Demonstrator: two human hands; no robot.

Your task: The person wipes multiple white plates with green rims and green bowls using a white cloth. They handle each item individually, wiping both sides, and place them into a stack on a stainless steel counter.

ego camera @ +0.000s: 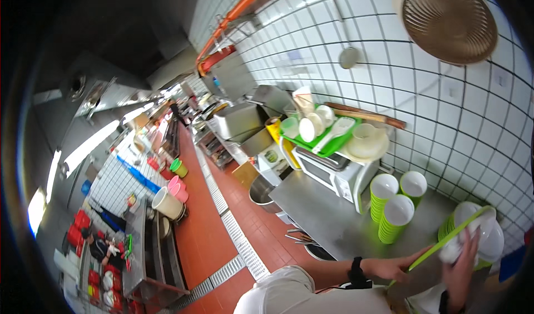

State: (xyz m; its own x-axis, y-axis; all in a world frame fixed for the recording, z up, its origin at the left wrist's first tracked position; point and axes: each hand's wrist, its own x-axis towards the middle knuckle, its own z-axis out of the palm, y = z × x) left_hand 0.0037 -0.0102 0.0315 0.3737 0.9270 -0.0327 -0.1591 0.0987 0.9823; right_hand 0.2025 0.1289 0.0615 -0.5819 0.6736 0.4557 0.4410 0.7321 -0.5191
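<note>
A green-rimmed tray or plate (452, 233) stands tilted at the lower right, seen nearly edge-on. My left hand (395, 268), with a dark band at its wrist, grips the near part of its rim. My right hand (462, 253) presses a white cloth (451, 247) to its face. Behind it are nested green-and-white bowls (492, 239), partly hidden. Several stacks of green cups with white insides (396, 214) stand on the steel counter beside the wall.
Past the cup stacks, a white countertop appliance (323, 174) carries a green tray (340, 141) with small white dishes. A steel pot (263, 195) sits beside the steel counter (321, 218). A fan (450, 22) hangs on the tiled wall. Another person (100, 247) is at a far-left counter.
</note>
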